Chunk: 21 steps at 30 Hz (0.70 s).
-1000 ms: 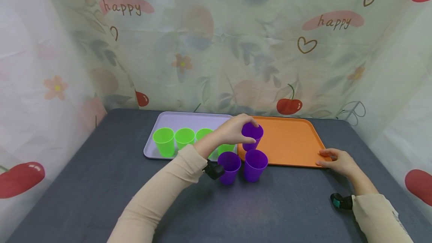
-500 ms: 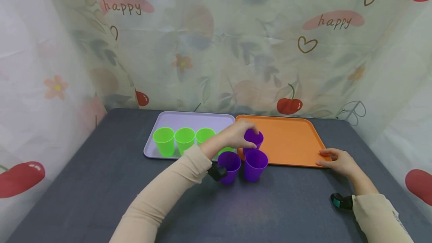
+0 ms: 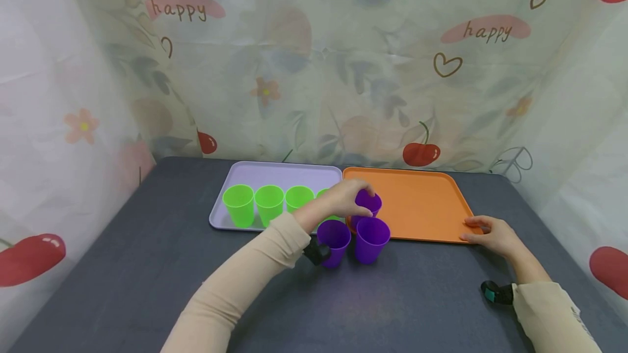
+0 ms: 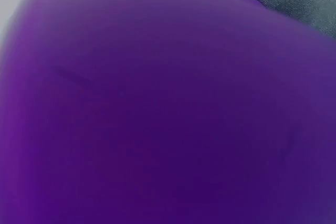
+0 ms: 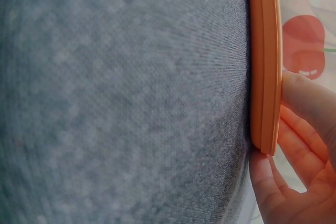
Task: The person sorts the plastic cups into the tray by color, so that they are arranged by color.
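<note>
The left hand [image 3: 345, 196] had come down over the last 1 second, and the purple cup [image 3: 367, 202] in its grasp sat lower than before, at the left end of the orange tray [image 3: 417, 206]. Its fingers and thumb curved around the cup near the rim, so nothing had been released. The base was hidden behind a nearer cup, so I could not tell whether it touched the tray. The change suggested a cup being set down, with letting go not yet done.

The right hand [image 3: 493, 233] had stayed put, pinching the near right corner of the orange tray, which probably kept it steady.

2 other purple cups [image 3: 372, 241] stood upright on the dark surface [image 3: 392, 298], just in front of the trays. 4 green cups [image 3: 240, 208] stood in a row on the lilac tray [image 3: 289, 173], the last partly hidden by the left hand.
</note>
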Each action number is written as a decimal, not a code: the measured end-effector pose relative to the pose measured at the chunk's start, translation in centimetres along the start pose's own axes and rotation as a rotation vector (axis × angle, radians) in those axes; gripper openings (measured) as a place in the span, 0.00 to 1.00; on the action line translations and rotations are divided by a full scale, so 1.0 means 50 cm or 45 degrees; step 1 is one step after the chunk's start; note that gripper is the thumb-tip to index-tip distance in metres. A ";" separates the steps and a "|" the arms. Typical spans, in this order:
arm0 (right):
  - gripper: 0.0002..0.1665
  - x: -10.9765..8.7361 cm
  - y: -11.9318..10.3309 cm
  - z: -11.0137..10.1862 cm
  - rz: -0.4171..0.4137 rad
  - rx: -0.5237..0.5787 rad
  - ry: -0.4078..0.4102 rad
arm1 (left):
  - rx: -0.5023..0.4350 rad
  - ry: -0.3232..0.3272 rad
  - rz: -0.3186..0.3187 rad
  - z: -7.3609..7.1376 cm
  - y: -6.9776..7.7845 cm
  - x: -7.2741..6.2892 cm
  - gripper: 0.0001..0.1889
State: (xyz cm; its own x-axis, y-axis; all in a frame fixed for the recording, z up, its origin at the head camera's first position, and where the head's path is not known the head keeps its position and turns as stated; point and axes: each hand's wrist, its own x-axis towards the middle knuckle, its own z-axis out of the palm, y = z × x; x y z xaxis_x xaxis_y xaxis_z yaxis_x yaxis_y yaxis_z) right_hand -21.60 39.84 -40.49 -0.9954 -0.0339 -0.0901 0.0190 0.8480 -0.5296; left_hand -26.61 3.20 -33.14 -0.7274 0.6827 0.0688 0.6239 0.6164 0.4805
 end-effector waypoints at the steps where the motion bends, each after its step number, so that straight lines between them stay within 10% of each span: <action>1: 0.38 0.000 0.000 0.000 0.002 0.001 -0.002 | -0.008 -0.004 -0.007 0.000 0.000 0.000 0.21; 21: 0.38 0.000 -0.002 -0.002 0.008 -0.006 -0.018 | -0.047 -0.015 0.000 -0.001 -0.002 0.001 0.22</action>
State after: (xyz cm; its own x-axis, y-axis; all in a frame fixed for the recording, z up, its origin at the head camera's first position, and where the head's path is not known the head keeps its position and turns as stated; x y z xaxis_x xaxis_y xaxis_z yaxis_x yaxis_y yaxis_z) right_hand -21.61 39.82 -40.36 -0.9938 -0.0358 -0.1051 0.0248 0.8509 -0.5247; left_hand -26.74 3.13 -33.13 -0.7238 0.6876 0.0584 0.6129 0.6016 0.5123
